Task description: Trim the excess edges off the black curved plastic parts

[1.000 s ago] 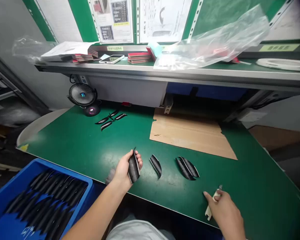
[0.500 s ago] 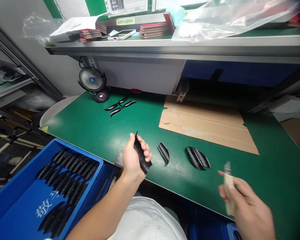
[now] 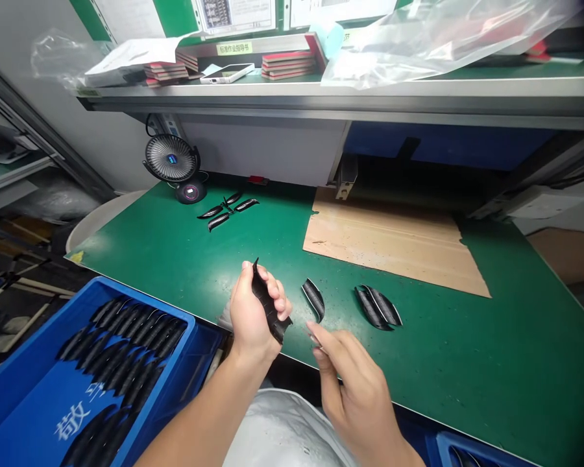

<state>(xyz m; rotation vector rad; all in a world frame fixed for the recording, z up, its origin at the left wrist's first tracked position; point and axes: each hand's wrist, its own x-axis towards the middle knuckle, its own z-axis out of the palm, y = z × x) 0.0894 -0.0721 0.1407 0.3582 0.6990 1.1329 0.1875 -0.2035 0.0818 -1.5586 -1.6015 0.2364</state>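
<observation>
Green worktop [image 3: 272, 237] below shelf [image 3: 292, 96] bears fan [image 3: 172, 159], cardboard [image 3: 394, 243], loose black pieces [image 3: 313, 299].

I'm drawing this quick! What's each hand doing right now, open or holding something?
Left hand: closed around a curved black piece.
Right hand: curled closed; what it might hold is hidden, so I can't tell.

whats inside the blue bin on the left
Rows of curved black parts lie there, with white characters on the bin floor; whatever is under the parts is covered.
</observation>
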